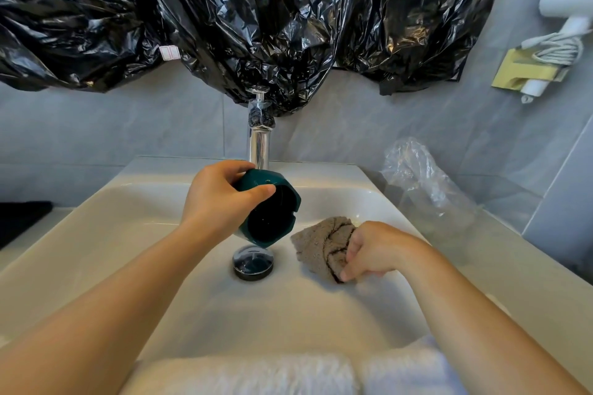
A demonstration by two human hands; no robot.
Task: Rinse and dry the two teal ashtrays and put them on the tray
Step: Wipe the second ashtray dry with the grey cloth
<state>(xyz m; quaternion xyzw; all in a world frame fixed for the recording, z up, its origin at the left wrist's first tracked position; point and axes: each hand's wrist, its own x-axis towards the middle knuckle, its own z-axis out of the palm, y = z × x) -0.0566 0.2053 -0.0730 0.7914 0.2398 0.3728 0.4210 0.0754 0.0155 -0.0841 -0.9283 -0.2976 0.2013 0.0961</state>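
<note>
A white towel (256, 375) is lying at the near rim of the sink (128, 234). Farther in, the right hand (375, 250) is resting in the basin, its fingers (349, 272) pinching a grey-brown cloth (324, 244). Beyond it, the left hand (218, 199) is gripping the teal ashtray (269, 208) just above the drain stopper (253, 261). The ashtray is glossy, notch-rimmed and dark inside. It is tilting on edge, mouth facing the person, under the chrome tap (259, 144).
</note>
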